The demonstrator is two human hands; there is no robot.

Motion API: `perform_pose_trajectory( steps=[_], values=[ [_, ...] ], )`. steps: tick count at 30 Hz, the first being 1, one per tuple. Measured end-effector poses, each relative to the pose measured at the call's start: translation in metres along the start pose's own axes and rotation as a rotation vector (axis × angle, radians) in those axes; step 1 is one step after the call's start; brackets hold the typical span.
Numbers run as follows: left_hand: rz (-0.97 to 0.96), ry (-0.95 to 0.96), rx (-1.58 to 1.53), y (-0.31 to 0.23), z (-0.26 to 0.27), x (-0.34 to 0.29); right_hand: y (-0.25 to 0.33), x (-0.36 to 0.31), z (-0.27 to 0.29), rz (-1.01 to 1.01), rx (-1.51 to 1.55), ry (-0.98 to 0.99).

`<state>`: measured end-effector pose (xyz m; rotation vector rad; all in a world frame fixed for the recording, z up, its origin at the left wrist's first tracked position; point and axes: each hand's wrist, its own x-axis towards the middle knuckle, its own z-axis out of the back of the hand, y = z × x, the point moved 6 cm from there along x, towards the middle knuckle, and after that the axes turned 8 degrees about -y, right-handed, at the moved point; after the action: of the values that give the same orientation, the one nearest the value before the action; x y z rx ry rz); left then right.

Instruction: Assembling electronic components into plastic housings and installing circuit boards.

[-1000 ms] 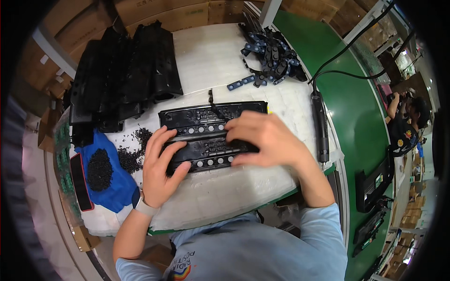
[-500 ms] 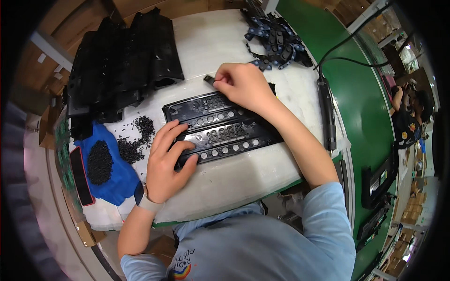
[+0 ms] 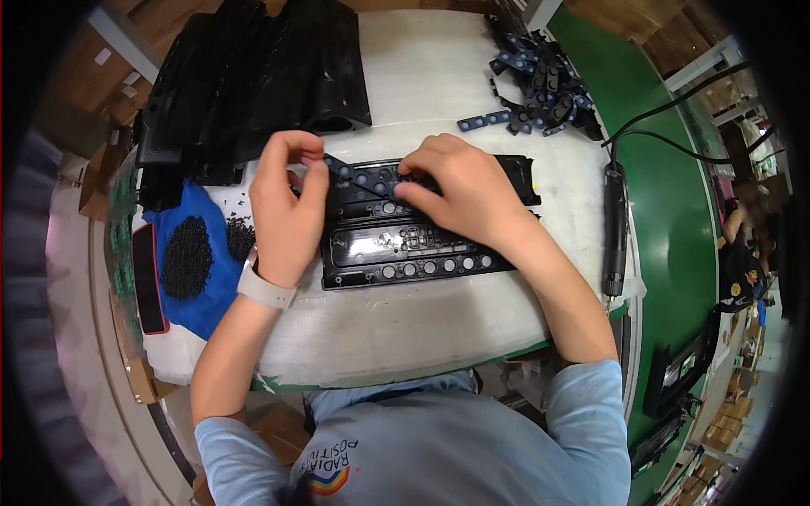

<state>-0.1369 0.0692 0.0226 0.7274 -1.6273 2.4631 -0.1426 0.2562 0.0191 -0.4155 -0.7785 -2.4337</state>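
A dark blue-grey rubber button strip [image 3: 361,180] with round raised buttons slants over the farther of two black plastic panels. My left hand [image 3: 289,202] pinches its left end between thumb and fingers. At its right end, the curled thumb and fingers of my right hand [image 3: 460,187] close on the strip. The farther panel [image 3: 516,175] lies partly hidden under my hands. Nearer to me is the second black panel [image 3: 359,247], with a row of round holes along its near edge and several rectangular slots.
A heap of similar button strips [image 3: 548,84] lies at the back right, black plastic housings [image 3: 253,80] at the back left. Small black screws [image 3: 187,257] sit on a blue cloth [image 3: 207,314] beside a phone [image 3: 146,282]. A corded electric screwdriver [image 3: 615,228] lies right.
My left hand has lifted off the panels and taken hold of the strip's left end. My right hand has come down toward the farther panel. The whole view has shifted.
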Motion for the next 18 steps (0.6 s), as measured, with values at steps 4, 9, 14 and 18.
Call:
perform_pose_trajectory(
  steps=[4, 9, 14, 18],
  values=[
    [-0.004, 0.033, 0.069, 0.011, 0.001, -0.008, 0.009, -0.001, -0.018, 0.055, -0.080, -0.071],
    [-0.126, 0.114, 0.199, 0.004, -0.005, -0.014, 0.004, 0.002, -0.015, 0.014, -0.066, -0.030],
    [-0.409, 0.113, 0.293, -0.023, -0.010, -0.018, 0.034, -0.004, 0.021, 0.285, 0.182, -0.236],
    [-0.035, 0.317, -0.053, -0.006, -0.011, -0.025, 0.043, -0.013, 0.037, 0.596, -0.012, -0.233]
  ],
)
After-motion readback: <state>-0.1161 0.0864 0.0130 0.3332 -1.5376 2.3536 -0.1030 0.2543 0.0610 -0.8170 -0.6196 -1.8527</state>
